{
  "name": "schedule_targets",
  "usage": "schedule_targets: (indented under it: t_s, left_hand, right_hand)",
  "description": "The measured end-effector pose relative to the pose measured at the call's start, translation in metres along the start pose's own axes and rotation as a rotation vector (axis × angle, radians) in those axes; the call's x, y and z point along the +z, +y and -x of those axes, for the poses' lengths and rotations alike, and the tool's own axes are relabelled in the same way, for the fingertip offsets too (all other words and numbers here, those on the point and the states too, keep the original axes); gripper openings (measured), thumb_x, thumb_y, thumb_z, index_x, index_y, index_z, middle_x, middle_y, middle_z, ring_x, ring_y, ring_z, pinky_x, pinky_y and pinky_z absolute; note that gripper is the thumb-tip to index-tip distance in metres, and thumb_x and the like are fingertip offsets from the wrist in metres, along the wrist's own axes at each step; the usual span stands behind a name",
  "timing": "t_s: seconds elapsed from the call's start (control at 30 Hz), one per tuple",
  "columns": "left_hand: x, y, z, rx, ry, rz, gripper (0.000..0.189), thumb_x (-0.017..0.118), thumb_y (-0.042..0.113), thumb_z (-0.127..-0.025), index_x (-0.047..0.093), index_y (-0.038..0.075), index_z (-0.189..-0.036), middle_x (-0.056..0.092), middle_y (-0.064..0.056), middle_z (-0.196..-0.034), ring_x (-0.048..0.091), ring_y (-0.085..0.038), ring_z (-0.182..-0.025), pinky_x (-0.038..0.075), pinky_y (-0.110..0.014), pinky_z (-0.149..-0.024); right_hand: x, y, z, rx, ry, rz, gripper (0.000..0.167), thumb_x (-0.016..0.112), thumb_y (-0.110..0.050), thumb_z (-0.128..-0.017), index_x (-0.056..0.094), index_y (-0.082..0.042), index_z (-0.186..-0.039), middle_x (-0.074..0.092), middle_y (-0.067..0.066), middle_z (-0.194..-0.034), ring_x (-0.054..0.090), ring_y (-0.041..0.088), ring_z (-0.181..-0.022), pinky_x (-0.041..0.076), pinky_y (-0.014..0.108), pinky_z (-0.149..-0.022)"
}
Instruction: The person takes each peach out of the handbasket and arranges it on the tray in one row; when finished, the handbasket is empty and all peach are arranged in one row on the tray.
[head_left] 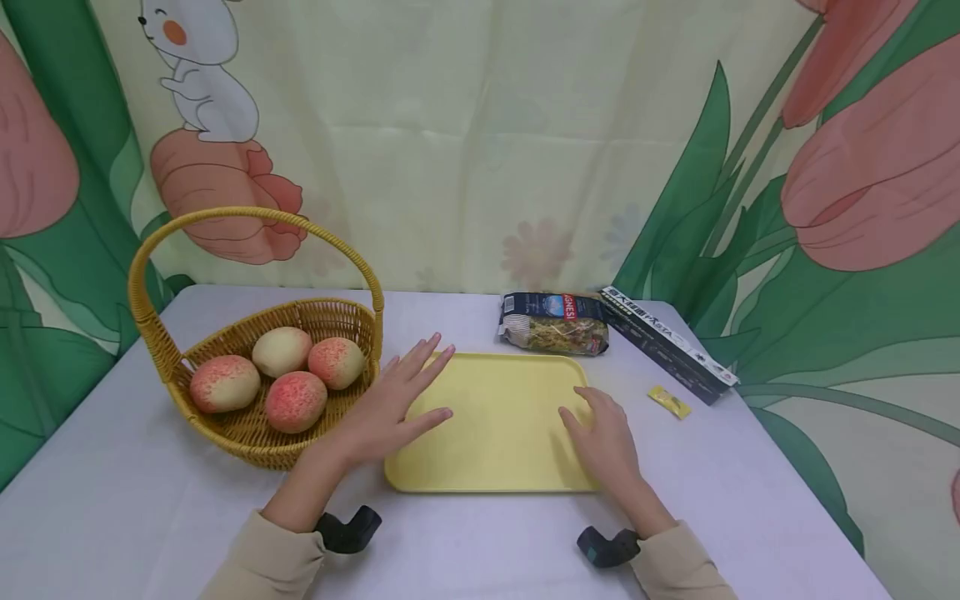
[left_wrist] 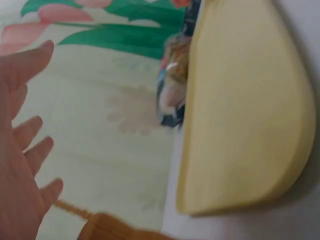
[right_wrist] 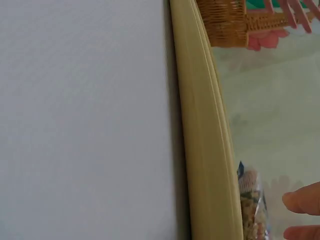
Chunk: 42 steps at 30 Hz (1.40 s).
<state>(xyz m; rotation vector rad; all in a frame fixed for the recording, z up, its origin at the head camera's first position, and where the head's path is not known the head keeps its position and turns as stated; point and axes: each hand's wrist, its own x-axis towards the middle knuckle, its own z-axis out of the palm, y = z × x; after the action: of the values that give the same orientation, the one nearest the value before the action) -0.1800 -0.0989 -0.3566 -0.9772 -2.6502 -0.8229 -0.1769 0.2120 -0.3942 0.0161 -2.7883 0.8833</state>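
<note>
My left hand (head_left: 390, 415) has its fingers spread and holds nothing, between the wicker basket (head_left: 247, 450) and the left end of the yellow tray (head_left: 495, 425). Over the tray's right edge is my right hand (head_left: 606, 437), fingers loosely bent with nothing in them. Several peaches, among them one pink peach (head_left: 297, 402), lie in the basket on the left. In the left wrist view the spread fingers (left_wrist: 37, 155) show apart from the tray. Only two fingertips (right_wrist: 302, 200) of the right hand appear at the edge of the right wrist view.
Behind the tray lies a bag of pasta (head_left: 553, 323). A long dark box (head_left: 667, 346) slants along the right side, with a small yellow packet (head_left: 669, 402) in front of it. The basket's tall handle (head_left: 255, 213) arches up. A printed curtain (head_left: 465, 150) hangs behind the white table.
</note>
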Motion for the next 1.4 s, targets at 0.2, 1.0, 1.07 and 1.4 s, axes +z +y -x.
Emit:
schedule_targets:
  t_s: [0.2, 1.0, 1.07, 1.4]
  left_hand:
    - [-0.034, -0.009, 0.013, 0.077, 0.108, 0.102, 0.073, 0.064, 0.034, -0.086, 0.024, 0.023, -0.146, 0.017, 0.006, -0.151, 0.024, -0.019, -0.134, 0.028, -0.051, -0.101]
    - [-0.086, -0.065, 0.023, -0.237, 0.204, 0.260, 0.071, 0.071, 0.022, -0.082, 0.035, 0.013, -0.142, 0.034, -0.013, -0.143, 0.026, -0.034, -0.131, 0.024, -0.060, -0.098]
    - [-0.089, -0.068, 0.020, -0.258, 0.189, 0.266, 0.071, 0.070, 0.024, -0.082, 0.034, 0.016, -0.143, 0.033, -0.014, -0.143, 0.026, -0.036, -0.131, 0.024, -0.060, -0.098]
    - [-0.088, -0.091, 0.018, -0.429, 0.062, 0.359, 0.075, 0.068, 0.034, -0.083, 0.031, 0.009, -0.143, 0.026, -0.016, -0.146, 0.022, -0.039, -0.131, 0.025, -0.056, -0.100]
  right_hand:
    - [-0.016, 0.023, 0.004, 0.105, -0.018, -0.005, 0.048, 0.058, -0.026, -0.091, 0.047, -0.001, -0.130, 0.042, 0.022, -0.131, 0.036, 0.039, -0.123, 0.028, 0.052, -0.100]
    - [-0.018, 0.053, 0.008, 0.311, -0.079, -0.168, 0.032, 0.056, -0.019, -0.091, 0.061, 0.005, -0.112, 0.061, 0.021, -0.108, 0.053, 0.034, -0.103, 0.045, 0.044, -0.084]
    - [-0.015, 0.053, 0.007, 0.309, -0.076, -0.168, 0.030, 0.056, -0.018, -0.091, 0.062, 0.005, -0.110, 0.062, 0.020, -0.106, 0.053, 0.034, -0.104, 0.045, 0.044, -0.084]
    - [-0.012, 0.051, 0.009, 0.295, -0.039, -0.162, 0.030, 0.056, -0.016, -0.091, 0.061, 0.006, -0.110, 0.062, 0.021, -0.106, 0.055, 0.034, -0.102, 0.045, 0.044, -0.084]
